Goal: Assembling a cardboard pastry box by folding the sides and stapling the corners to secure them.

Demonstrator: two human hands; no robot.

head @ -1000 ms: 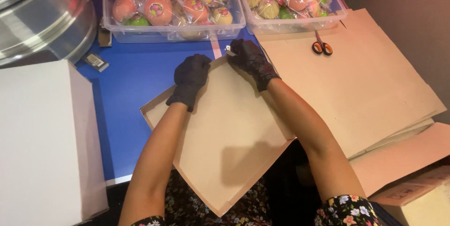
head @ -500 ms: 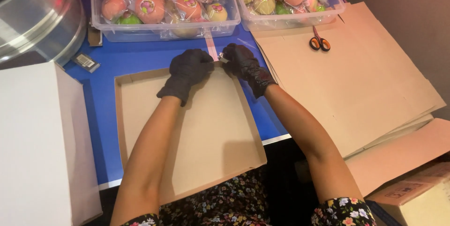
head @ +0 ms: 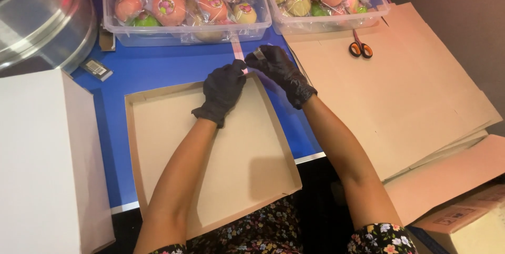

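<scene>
On the blue table (head: pixel 158 70), at the far left, a large round metal drum (head: pixel 42 17) is seen above a white box (head: pixel 42 164), and neither has moved over the last second. Next to these, the shallow brown cardboard tray (head: pixel 210 154) now lies flat and square to the table edge, its walls upright, whereas a second ago it was held turned on a corner as a flatter, half-folded sheet; the tray can therefore be judged as formed, with the work now narrowed to its far right corner. At that corner the left hand (head: pixel 223 88), in a black glove, is closed on the tray's far wall, pinching the rim just beside a pink strip of tape (head: pixel 238 54) that runs up toward the fruit. The right hand (head: pixel 279 70), also gloved, is pinched shut on a small piece of tape at the same corner, touching or nearly touching the left fingertips. Behind the hands, two clear tubs of wrapped fruit (head: pixel 184 6) stand side by side. Farther right, orange-handled scissors (head: pixel 360 48) rest untouched on a stack of flat cardboard sheets (head: pixel 400 106).
</scene>
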